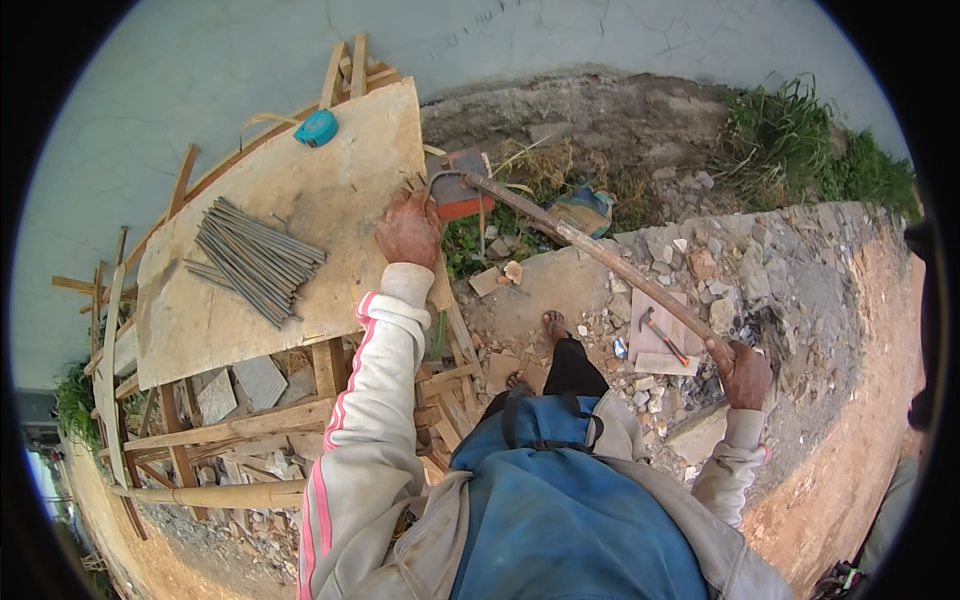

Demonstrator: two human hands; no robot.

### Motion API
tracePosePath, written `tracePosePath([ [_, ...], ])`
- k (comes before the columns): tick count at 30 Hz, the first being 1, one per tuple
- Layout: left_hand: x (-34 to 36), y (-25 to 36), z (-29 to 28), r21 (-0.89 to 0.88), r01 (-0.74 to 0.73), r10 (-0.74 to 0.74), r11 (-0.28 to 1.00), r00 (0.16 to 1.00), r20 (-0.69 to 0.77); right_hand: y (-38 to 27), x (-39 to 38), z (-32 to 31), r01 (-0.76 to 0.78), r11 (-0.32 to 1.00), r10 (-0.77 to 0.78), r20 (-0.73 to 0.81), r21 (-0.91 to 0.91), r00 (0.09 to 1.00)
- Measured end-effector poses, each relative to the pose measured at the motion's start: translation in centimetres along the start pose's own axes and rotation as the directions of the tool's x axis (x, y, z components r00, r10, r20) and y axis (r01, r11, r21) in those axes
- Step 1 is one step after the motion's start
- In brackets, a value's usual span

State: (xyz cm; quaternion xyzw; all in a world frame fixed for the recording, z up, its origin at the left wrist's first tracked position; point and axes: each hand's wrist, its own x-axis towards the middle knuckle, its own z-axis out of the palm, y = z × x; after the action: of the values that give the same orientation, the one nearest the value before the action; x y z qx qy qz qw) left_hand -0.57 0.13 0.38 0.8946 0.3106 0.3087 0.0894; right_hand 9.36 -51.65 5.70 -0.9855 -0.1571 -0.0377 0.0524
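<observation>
My left hand [408, 226] is curled at the right edge of a plywood board [365, 130], apparently gripping a thin bent rod [448, 173] beside some short upright pins. My right hand [742, 372] is closed round the lower end of a long rusty bar [610, 262], whose far end meets the bent rod. On the board, left of my left hand, lies a loose bundle of grey steel rods [255, 262]. A teal tape measure [316, 128] sits near the board's far edge. A red-and-grey object [459, 206] is behind the bar's far end, partly hidden.
The board rests on a rough timber frame [230, 425] against a cracked pale wall [200, 100]. My feet stand on rubble-strewn ground [530, 280]. A claw hammer [664, 337] lies on a tile at the right. Weeds [785, 145] grow along the wall.
</observation>
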Motion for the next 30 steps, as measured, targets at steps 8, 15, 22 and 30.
tracePosePath([
  [8,0.2,-0.3,0.0,-0.049,-0.002,0.005,0.999,0.999,0.05,2.0,2.6,0.8,0.095,0.995,-0.099,0.137,0.038,0.986],
  [15,0.0,-0.9,-0.7,-0.065,-0.024,0.028,0.998,0.998,0.055,2.6,3.4,5.6,0.157,0.986,-0.157,-0.01,0.063,0.988],
  [22,-0.1,-0.7,-0.5,-0.093,-0.045,0.048,0.995,0.998,0.029,1.3,0.5,2.8,0.058,0.996,-0.063,0.075,0.068,0.995],
  [30,0.1,-1.0,-0.2,-0.088,-0.014,0.019,0.996,0.998,0.064,-1.5,-3.0,1.6,0.003,1.0,-0.004,0.049,0.031,0.999],
])
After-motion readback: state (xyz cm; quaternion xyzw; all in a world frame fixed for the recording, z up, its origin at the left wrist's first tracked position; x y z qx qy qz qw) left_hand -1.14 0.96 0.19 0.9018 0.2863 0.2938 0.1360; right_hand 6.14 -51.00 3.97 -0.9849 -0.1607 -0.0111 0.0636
